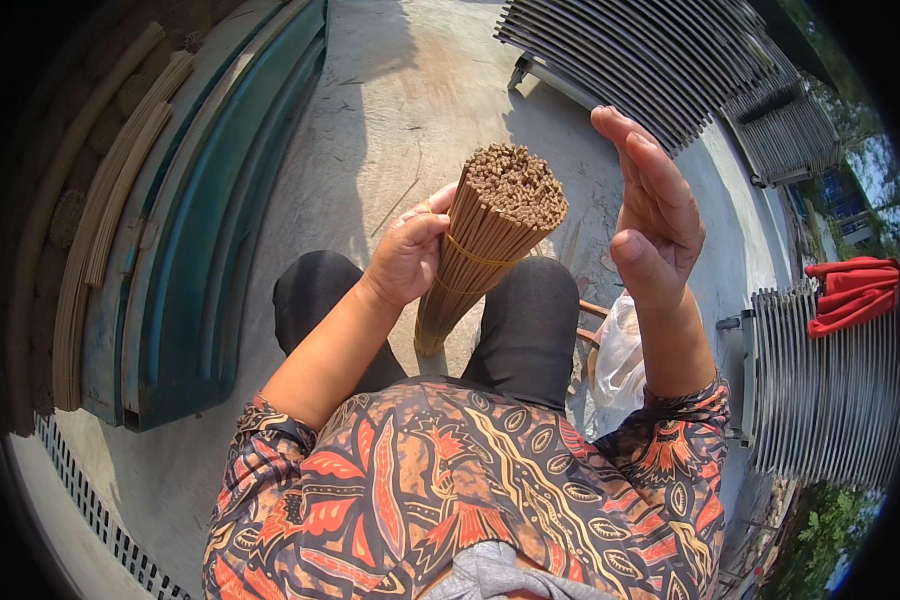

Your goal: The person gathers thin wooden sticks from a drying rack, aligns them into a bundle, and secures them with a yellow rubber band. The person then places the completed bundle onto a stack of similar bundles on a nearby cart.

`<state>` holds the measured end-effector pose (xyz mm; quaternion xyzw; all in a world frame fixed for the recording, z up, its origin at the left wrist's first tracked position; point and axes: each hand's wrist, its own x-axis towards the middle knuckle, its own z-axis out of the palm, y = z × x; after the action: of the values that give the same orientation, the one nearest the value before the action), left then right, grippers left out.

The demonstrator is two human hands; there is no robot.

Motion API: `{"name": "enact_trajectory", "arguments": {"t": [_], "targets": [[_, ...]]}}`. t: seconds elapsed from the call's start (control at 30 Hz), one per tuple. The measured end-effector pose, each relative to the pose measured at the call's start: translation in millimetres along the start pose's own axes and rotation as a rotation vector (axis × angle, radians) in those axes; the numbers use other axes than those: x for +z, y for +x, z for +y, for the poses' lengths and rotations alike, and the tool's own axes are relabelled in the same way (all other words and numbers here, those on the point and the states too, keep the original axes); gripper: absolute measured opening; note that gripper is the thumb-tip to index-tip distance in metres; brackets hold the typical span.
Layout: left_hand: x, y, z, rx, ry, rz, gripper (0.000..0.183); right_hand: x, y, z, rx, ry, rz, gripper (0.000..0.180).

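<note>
A thick bundle of thin brown sticks, like incense sticks [469,259], stands tilted between my knees, its top ends towards me. Yellow elastic bands [487,255] ring it around the middle and lower down. My left hand [412,255] grips the bundle's left side, thumb and fingers near the upper band; part of the fingers is hidden behind the sticks. To the right, my right hand [656,221] is raised apart from the bundle, palm turned towards it and fingers stretched, with nothing in it. The bundle's lower end reaches down near the floor.
Long teal metal troughs [187,285] lie on the left, beside long bundles of pale sticks [120,195]. Slatted metal racks [637,60] stand at the upper right. Another rack [817,397] on the right carries a red cloth [851,292]. A white plastic bag [621,356] sits by my right knee.
</note>
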<state>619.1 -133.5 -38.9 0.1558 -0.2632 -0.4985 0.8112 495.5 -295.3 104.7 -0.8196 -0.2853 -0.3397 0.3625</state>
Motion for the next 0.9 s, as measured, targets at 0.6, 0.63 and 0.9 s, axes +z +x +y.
{"name": "enact_trajectory", "arguments": {"t": [0.6,0.63,0.9], "targets": [[-48,-18,-69,0.164,0.57,0.509,0.049,162,-161,64,0.704,0.157,0.407,0.112],[-53,-17,-74,0.171,0.56,0.503,0.048,166,-175,67,0.726,0.161,0.403,0.113],[-135,-40,-115,-0.092,0.316,0.655,0.046,199,-247,82,0.879,0.241,0.292,0.124]]}}
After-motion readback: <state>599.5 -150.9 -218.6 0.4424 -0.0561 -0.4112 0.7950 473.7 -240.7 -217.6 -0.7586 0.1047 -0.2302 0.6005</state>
